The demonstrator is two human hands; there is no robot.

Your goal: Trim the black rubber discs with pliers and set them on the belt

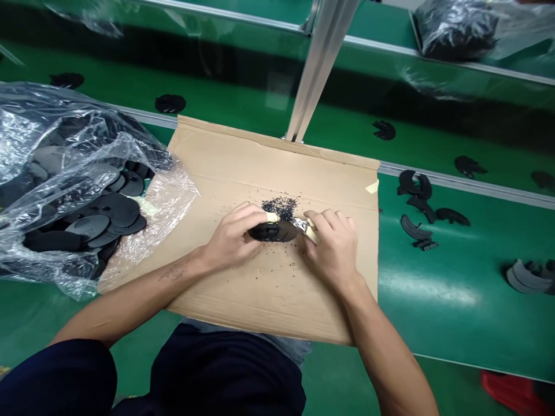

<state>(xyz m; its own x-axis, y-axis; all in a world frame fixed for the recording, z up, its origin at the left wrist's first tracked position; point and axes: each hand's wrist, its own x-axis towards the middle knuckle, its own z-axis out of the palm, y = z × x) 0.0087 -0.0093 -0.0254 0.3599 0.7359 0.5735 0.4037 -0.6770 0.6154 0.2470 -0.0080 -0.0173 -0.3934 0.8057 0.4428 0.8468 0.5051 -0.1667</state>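
Left hand: (239, 234) fingers pinch the black disc (284, 232) at its 9 o'clock edge.
Right hand: (333, 242) fingers curl around a metal-headed tool (300, 225) at the disc's 2-3 o'clock edge.
Black disc: over the middle of the cardboard sheet (217, 150).
Black crumbs: (280, 205) heaped at 12 o'clock, sparse at 6.
Clear bag: (26, 124) 9-10 o'clock, with more discs.
Curved pieces: (422, 209) 2-3 o'clock.
Hazard: a loose pinch could let the tool slip toward the left fingertips; a brushing forearm could scatter crumbs.

A black rounded piece (284, 232) meets a silver metal tool (300, 225).
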